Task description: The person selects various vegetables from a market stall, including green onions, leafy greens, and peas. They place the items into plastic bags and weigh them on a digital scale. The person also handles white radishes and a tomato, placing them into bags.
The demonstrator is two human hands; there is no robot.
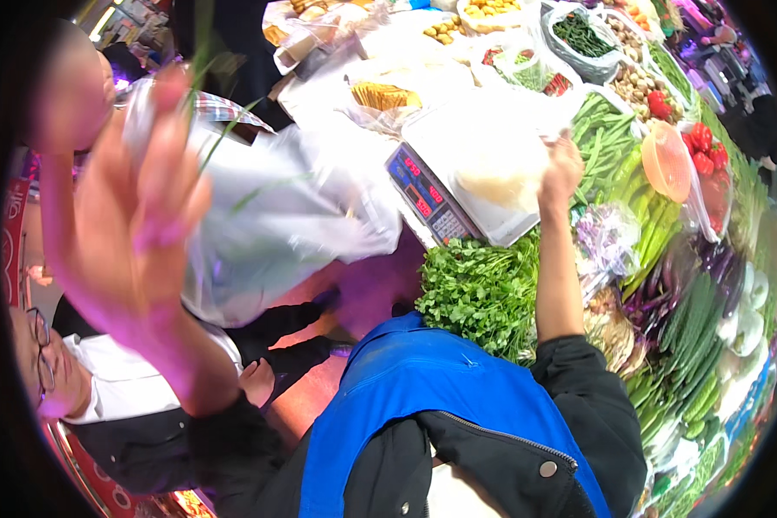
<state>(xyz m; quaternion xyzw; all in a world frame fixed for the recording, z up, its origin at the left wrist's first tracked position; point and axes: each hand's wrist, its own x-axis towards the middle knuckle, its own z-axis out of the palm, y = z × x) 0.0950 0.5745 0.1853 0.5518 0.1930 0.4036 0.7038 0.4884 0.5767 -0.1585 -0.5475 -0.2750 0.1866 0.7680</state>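
My left hand (136, 201) is raised at the left and blurred by motion. It grips a large translucent plastic bag (278, 220), which hangs out to the right. Thin green blades (223, 139) stick out by the fingers; their kind is unclear. My right hand (562, 168) pinches the side of a white plastic bag (498, 181) with something pale inside. That bag rests on the pan of a digital price scale (437, 201), whose red digits are lit. Glare washes out the bag's upper part. Leafy green herbs (479, 291) lie just below the scale.
Green beans (599, 142), an orange plastic basket (667, 162), red peppers (702, 149), eggplants (660, 278) and cucumbers (693, 330) crowd the right side. A person in glasses (129, 382) stands close at the lower left. Bagged produce, including yellow sheets (385, 96), lies beyond the scale.
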